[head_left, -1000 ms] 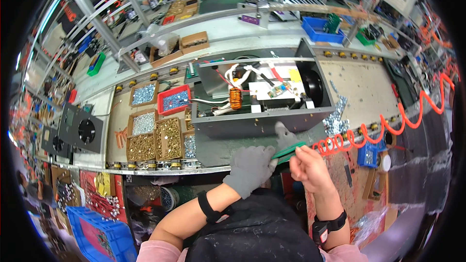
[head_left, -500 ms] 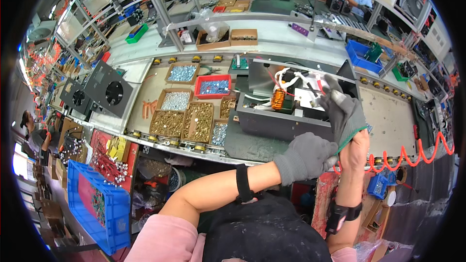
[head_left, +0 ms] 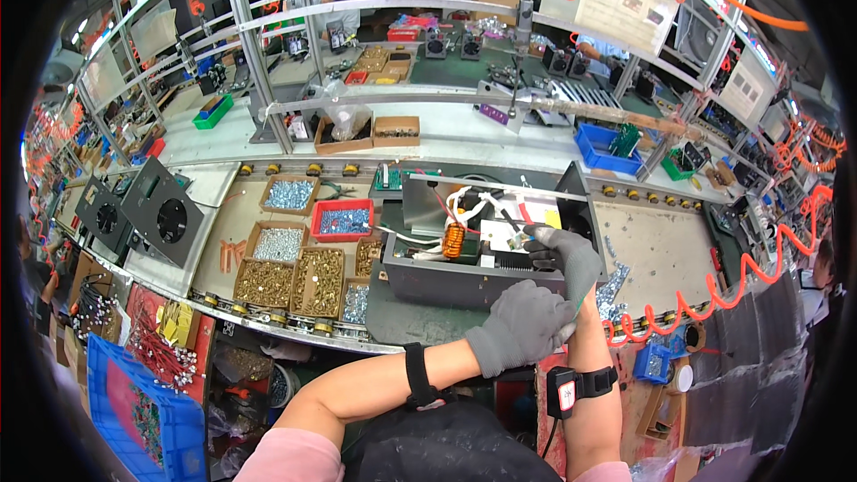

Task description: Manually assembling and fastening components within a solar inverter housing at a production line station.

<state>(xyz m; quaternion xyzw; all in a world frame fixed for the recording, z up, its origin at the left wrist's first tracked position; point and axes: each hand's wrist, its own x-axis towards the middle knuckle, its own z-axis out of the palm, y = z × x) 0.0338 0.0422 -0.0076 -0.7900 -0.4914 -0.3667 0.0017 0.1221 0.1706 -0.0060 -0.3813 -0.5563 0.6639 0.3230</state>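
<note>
1. Reaching into the open grey metal box (head_left: 486, 245) on the bench, your right hand (head_left: 561, 259) wears a grey glove, and its fingertips pinch a small pale connector (head_left: 518, 238) over the white board inside.
2. Your left hand (head_left: 525, 328), also gloved, sits just in front of the box's near wall, its fingers curled loosely together; you cannot tell whether it holds anything.
3. The box lies in the middle of the bench, with a copper coil (head_left: 453, 240) and white wires (head_left: 466, 203) showing inside it.
4. Left of the box stand cardboard trays of brass screws (head_left: 297, 278), and a red tray of silver screws (head_left: 344, 220) sits just behind them.
5. An orange coiled hose (head_left: 714, 299) hangs to your right, near loose silver parts (head_left: 612, 284).
</note>
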